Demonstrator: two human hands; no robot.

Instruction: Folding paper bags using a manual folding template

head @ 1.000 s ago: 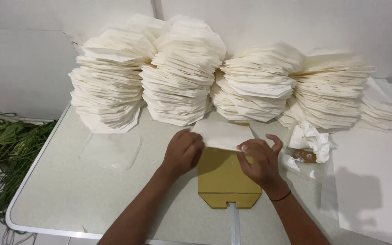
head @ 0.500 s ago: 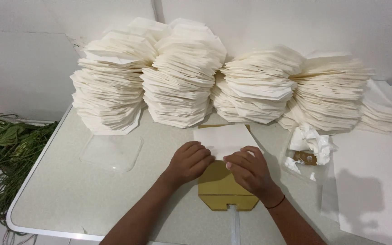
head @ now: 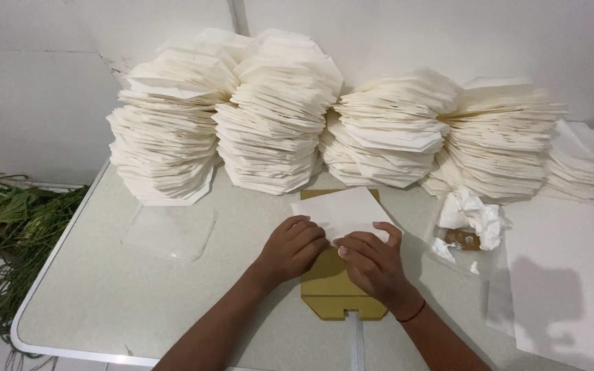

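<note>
Head view: both hands rest on a white paper sheet (head: pixel 344 209) laid over a tan cardboard template (head: pixel 335 288) at the middle of the desk's near edge. The left hand (head: pixel 293 249) is loosely closed, knuckles down, pressing the sheet's near-left part; it grips nothing. The right hand (head: pixel 372 264) lies flat with fingers spread, fingertips on the sheet's near edge; it also clamps nothing and only presses.

Change since one second ago: the hands were apart, one at each side of the sheet; they now sit close together, almost touching, over the sheet's near portion. The sheet covers less of the template, whose lower half is now bare. Judgement: a fold in the sheet is being pressed down against the template.

Surroundings:
- Four tall stacks of folded paper (head: pixel 276 117) stand along the far edge of the desk (head: pixel 104 295), against the wall.
- A clear plastic sheet (head: pixel 170 230) lies left of the hands, apart from them.
- Crumpled white paper (head: pixel 476 216) with a small brown item lies right of the hands.
- Flat white sheets (head: pixel 565 275) cover the near-right corner.
- Green leaves (head: pixel 15 220) lie off the desk's left edge.
</note>
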